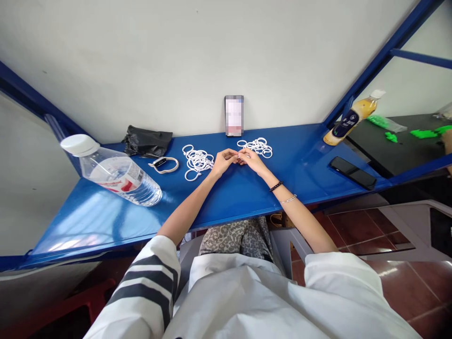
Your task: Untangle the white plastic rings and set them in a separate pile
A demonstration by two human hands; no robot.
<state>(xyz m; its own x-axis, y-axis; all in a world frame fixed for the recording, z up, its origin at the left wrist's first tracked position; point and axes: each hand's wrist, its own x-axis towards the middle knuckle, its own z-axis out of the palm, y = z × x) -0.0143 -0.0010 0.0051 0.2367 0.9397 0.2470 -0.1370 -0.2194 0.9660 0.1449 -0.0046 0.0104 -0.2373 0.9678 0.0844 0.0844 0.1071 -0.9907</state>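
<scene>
My left hand [225, 161] and my right hand [251, 159] meet over the middle of the blue table, fingertips pinched together. Whatever they grip between them is too small and too covered by fingers to make out. Just left of my left hand lies a loose pile of white rings [198, 160], thin and round, some with a small knob. Behind my right hand is a second, smaller group of white rings [260, 146]. A dark beaded bracelet and a silver bangle circle my right wrist and forearm.
A phone [234, 116] leans upright on the wall. Leftward are a large water bottle [118, 174], a black plastic bag [147, 141] and a pale-strapped watch [165, 165]. A yellow drink bottle [351, 120] and dark phone [353, 172] are at right. The blue table [236, 195] ends before my lap.
</scene>
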